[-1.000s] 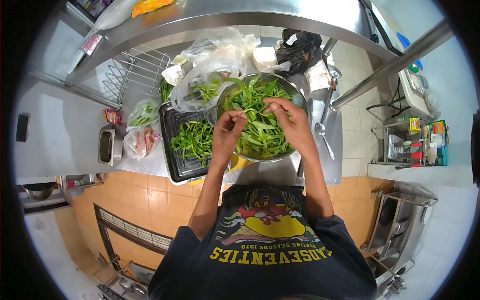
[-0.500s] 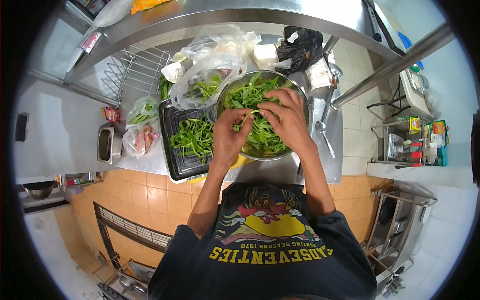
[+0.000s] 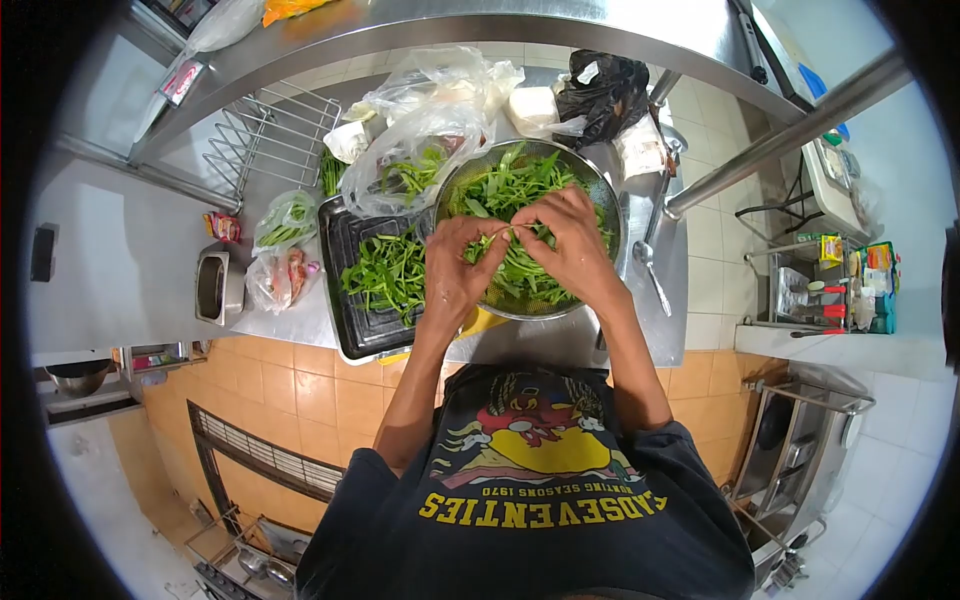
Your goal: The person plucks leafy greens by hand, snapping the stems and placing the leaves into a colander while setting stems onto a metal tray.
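Above a round metal colander (image 3: pixel 617 215) full of leafy green stalks (image 3: pixel 515 183), my two hands meet fingertip to fingertip. My left hand (image 3: pixel 458 268) is closed in a pinch on a thin green stem (image 3: pixel 509 231). From the other side, my right hand (image 3: pixel 570 240) pinches the same stem, its fingers curled. Most of the stem is hidden by the fingertips. Left of the colander, a black tray (image 3: pixel 345 332) holds a pile of cut green stems and leaves (image 3: pixel 387 275).
Clear plastic bags (image 3: pixel 420 130) and a black bag (image 3: pixel 602 88) lie behind the colander. To the right rests a metal spoon (image 3: pixel 652 278). A steel container (image 3: pixel 216 287) and bagged food (image 3: pixel 280 278) sit at the left. A steel shelf (image 3: pixel 480 30) spans overhead.
My right hand's fingers have curled inward and drawn closer to my left fingertips. Less of the stem shows between the hands now.
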{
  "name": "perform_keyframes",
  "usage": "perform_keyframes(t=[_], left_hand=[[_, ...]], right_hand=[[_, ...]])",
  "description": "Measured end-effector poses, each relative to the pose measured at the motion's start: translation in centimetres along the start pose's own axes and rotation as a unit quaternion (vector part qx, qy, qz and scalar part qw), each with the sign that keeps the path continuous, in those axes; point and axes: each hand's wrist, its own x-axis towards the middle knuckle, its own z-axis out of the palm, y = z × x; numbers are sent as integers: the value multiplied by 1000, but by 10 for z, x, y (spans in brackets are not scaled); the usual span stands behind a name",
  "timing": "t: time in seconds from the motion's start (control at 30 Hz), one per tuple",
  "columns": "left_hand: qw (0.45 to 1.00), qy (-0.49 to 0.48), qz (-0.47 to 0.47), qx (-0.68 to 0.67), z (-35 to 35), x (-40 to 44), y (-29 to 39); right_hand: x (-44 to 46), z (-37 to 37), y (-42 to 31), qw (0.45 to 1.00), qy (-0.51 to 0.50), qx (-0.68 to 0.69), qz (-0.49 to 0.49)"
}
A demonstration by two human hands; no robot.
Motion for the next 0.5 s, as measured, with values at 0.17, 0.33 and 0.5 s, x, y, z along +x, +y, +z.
perform_keyframes(t=[0.17, 0.33, 0.5], left_hand=[[993, 13, -47, -109, 7, -4, -11], [956, 29, -146, -253, 6, -5, -19], [949, 59, -191, -244, -10, -6, -42]], right_hand=[[0, 5, 0, 998, 11, 54, 20], [-4, 8, 12, 970, 46, 202, 127], [0, -5, 24, 854, 139, 428, 261]])
